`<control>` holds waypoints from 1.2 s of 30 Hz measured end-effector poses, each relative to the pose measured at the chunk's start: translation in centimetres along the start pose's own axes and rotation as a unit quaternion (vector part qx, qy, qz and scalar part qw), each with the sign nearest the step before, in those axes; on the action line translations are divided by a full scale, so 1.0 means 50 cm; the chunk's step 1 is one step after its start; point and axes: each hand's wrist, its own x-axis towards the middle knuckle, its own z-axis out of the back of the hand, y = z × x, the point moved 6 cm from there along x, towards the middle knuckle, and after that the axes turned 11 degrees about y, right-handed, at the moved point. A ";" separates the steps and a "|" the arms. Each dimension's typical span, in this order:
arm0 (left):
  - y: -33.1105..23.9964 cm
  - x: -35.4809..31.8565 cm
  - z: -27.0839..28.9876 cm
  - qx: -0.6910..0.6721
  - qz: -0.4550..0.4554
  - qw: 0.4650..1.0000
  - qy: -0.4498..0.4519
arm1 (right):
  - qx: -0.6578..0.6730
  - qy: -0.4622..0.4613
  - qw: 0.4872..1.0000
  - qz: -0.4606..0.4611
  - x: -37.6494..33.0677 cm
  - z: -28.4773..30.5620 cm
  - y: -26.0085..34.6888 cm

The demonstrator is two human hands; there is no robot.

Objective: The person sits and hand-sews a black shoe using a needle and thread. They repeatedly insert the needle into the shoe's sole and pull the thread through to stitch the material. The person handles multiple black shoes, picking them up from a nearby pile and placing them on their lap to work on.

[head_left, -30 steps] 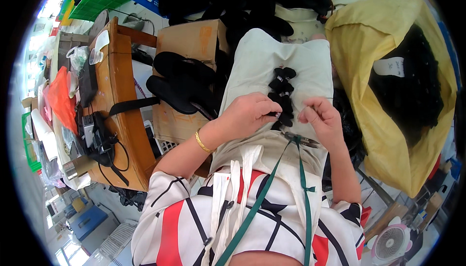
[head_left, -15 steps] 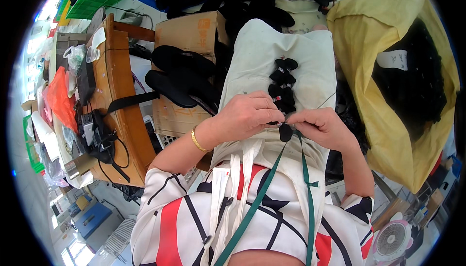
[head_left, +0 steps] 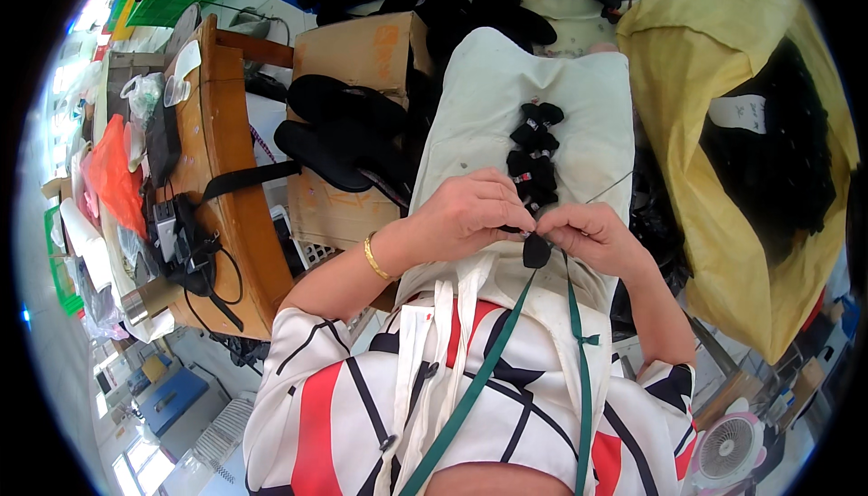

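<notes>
A pale cloth apron [head_left: 579, 98] covers my lap, and several small black fabric bows [head_left: 535, 148] lie on it in a row running away from me. At the near end of the row, my left hand [head_left: 472, 213] is closed, its thumb and forefinger pinching a small black fabric piece [head_left: 536, 251] that hangs below the fingertips. My right hand [head_left: 589, 232] is closed too, fingertips almost touching the left ones; what it pinches is too small to make out. A thin dark line, perhaps thread, slants up and right behind the right hand.
Left of my lap, black slippers [head_left: 339, 134] rest against a cardboard box [head_left: 353, 53] beside a wooden table [head_left: 203, 125]. A large yellow sack [head_left: 669, 53] of black items stands open on the right. A green ribbon [head_left: 488, 342] hangs down my front.
Both hands stay together at the same piece, with small finger movements. The right fingertips have drawn in closer to the left. The whole view has shifted slightly.
</notes>
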 end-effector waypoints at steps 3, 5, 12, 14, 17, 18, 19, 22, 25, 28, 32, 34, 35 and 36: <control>0.000 -0.007 -0.006 -0.046 0.001 0.999 -0.024 | 0.034 -0.004 0.999 -0.001 0.000 -0.015 -0.019; 0.005 -0.014 -0.010 -0.048 -0.007 0.998 -0.028 | 0.036 -0.002 0.999 -0.015 0.001 -0.018 -0.026; -0.005 -0.005 -0.006 -0.070 -0.003 0.997 -0.040 | 0.051 0.019 0.999 -0.005 -0.006 -0.010 -0.014; -0.004 -0.006 -0.008 -0.070 -0.008 0.997 -0.039 | 0.051 0.024 0.998 0.002 -0.008 -0.010 -0.017; -0.007 -0.006 -0.007 -0.065 -0.013 0.997 -0.042 | 0.099 0.017 0.995 -0.017 -0.011 -0.015 -0.020; -0.006 -0.008 -0.008 -0.060 -0.016 0.997 -0.037 | 0.105 0.010 0.994 -0.017 -0.011 -0.018 -0.019; -0.005 -0.012 -0.008 -0.056 -0.018 0.998 -0.033 | 0.111 0.003 0.994 -0.016 -0.011 -0.022 -0.018; -0.008 -0.013 -0.010 -0.045 -0.019 0.998 -0.026 | 0.133 0.008 0.990 -0.042 -0.011 -0.032 -0.032; 0.000 -0.017 -0.015 -0.051 -0.004 0.998 -0.031 | 0.171 0.004 0.982 -0.080 -0.005 -0.040 -0.032; 0.005 -0.018 -0.022 -0.057 0.003 0.998 -0.027 | 0.184 -0.022 0.977 -0.105 -0.006 -0.036 -0.028; 0.006 -0.016 -0.030 -0.048 0.021 0.998 -0.019 | 0.146 -0.035 0.981 -0.123 0.002 -0.036 -0.017; 0.018 -0.018 -0.040 -0.060 0.039 0.997 -0.016 | 0.148 -0.049 0.980 -0.126 0.008 -0.037 -0.004; 0.025 -0.019 -0.044 -0.066 0.048 0.997 -0.014 | 0.149 -0.055 0.979 -0.127 0.010 -0.035 0.000; 0.031 -0.021 -0.046 -0.069 0.072 0.995 -0.016 | 0.088 -0.092 0.986 -0.110 0.008 -0.022 -0.009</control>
